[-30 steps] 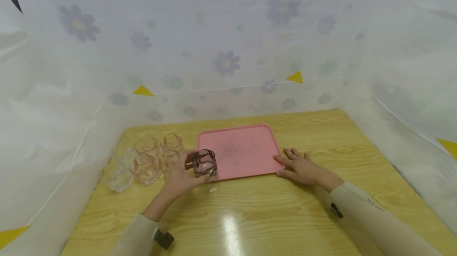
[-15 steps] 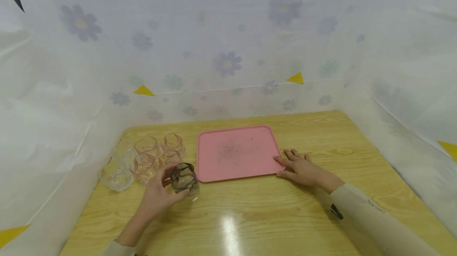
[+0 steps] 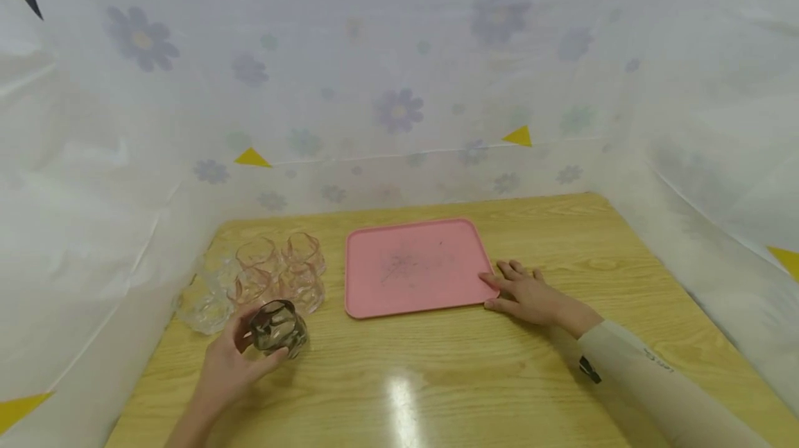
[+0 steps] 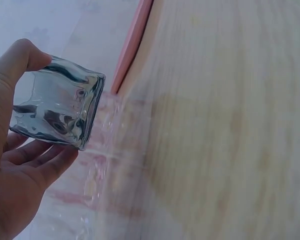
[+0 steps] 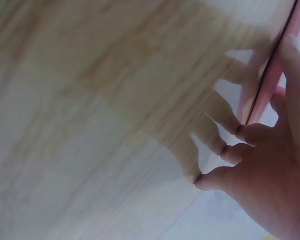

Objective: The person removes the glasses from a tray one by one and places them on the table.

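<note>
My left hand [image 3: 227,365] grips a smoky grey glass [image 3: 278,329] between thumb and fingers, just in front of the other glasses. In the left wrist view the wavy-sided glass [image 4: 65,102] is tilted, with the thumb on one side and several fingers on the other. A pink tray [image 3: 431,254] lies flat on the table, bare apart from dark scuffs. At its right edge my right hand [image 3: 527,299] rests with fingers spread, thumb and index finger at the rim. The right wrist view has the other fingertips of that hand [image 5: 265,170] down on the wood.
Several pinkish glasses [image 3: 302,250] stand grouped left of the tray. Clear glasses [image 3: 209,313] stand at the group's left, near the table's left edge. White flower-printed cloth [image 3: 399,53] walls in the wooden table [image 3: 449,365] at the back and both sides.
My left hand has carried the grey glass left and toward me, from over the tray's left edge to in front of the pinkish glasses. The right hand and tray have stayed put.
</note>
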`<state>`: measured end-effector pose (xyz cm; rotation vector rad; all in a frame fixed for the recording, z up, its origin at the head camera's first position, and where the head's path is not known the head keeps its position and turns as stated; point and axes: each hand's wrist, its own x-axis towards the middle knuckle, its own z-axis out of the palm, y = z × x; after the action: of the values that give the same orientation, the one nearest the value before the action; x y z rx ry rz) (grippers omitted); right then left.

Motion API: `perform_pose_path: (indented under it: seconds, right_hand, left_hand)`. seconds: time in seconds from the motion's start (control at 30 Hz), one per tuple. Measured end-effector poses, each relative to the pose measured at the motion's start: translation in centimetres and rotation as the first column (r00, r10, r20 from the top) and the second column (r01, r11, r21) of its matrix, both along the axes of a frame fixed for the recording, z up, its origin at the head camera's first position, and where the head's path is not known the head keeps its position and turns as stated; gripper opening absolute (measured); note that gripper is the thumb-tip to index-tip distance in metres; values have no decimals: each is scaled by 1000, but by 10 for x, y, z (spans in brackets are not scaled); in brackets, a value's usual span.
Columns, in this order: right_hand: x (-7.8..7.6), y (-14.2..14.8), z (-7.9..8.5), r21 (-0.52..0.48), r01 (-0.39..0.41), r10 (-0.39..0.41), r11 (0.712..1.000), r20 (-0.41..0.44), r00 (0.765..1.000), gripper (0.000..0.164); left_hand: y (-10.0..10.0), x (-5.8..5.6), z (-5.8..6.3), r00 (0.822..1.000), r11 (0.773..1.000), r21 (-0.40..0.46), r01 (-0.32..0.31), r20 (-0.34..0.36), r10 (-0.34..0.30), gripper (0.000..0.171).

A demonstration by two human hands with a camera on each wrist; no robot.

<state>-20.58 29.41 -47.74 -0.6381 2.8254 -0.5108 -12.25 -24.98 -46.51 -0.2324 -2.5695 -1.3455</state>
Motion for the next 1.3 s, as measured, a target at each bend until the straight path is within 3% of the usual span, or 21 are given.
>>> perform_pose_path:
  seconds: [0.5,0.93,1.07,1.3]
  right_hand:
    - [1,1,1,5,1,-1,1000,0,1000,70]
    - [1,-2,1,3,-4,4,1000,-1,1000,70]
    - [-1,-3,1,-3,-1,1,1000,0,1000,70]
    - [-2,-3,-2,-1,-2,2,1000,0,1000,71]
  left_hand:
    - [-40,10,-7,992,995,-30,-90,87,92,86]
    - [-53,12,-16,977,992,-21,-121,172,123,89]
    - [-54,9,-18,978,992,-5,-125,170,124,87]
    - [-59,12,-13,972,994,-51,-102,206,110,93]
